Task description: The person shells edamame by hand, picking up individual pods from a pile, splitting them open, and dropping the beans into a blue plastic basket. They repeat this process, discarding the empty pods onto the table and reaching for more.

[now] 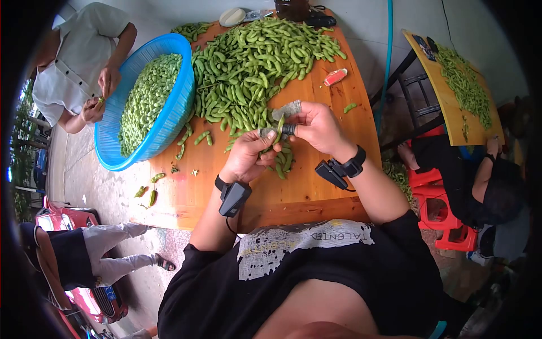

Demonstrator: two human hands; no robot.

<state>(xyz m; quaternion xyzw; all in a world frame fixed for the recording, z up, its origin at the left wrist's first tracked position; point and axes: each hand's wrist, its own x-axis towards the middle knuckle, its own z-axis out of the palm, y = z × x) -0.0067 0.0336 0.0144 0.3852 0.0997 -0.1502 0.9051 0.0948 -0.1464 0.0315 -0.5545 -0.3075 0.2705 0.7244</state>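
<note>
A green soybean pod [280, 129] stands nearly upright between my two hands, above the wooden table [203, 189]. My left hand [254, 151] is closed, pinching the pod's lower part with thumb and fingers. From the other side, my right hand [317, 127] closes on the same pod, its thumb pressed near the middle. Grey cloth wraps cover some fingertips, and a black band circles my right thumb. Just beyond my hands lies a large heap of soybean pods [254, 62]. A few more pods [284, 161] lie close under my left hand.
At left, a blue basket [189, 85] of shelled beans tilts beside a person in a white shirt [79, 62]. A red-and-white object [335, 77] lies on the table's right. Another person [468, 175] sits by a second table [451, 107] with pods. Red stools [435, 209] stand there.
</note>
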